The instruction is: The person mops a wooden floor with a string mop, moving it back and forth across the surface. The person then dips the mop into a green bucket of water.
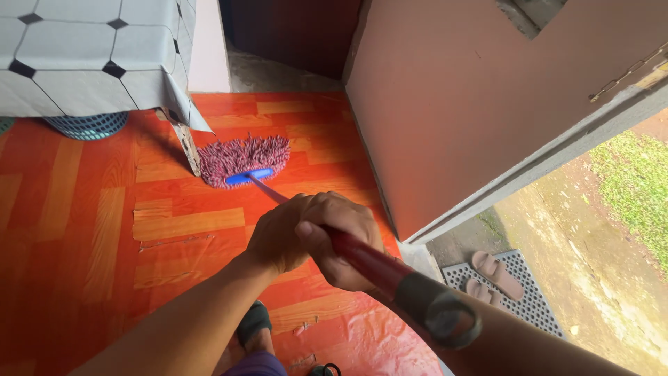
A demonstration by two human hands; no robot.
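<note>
Both my hands grip the red handle [369,263] of a mop. My left hand [282,237] wraps the shaft from the left, and my right hand [344,233] closes over it just behind. The handle ends near the camera in a grey cap [442,312]. The mop head [243,159], a pink and white shaggy pad on a blue bracket [249,176], rests on the orange wood-pattern floor covering [104,230] next to a table leg [188,146].
A table under a white cloth with black diamonds [90,56] stands at the upper left, a teal basket [87,125] beneath it. A brown door [473,104] stands open on the right. Sandals [495,273] lie on a grey perforated mat [536,306] outside. My foot [254,327] stands below.
</note>
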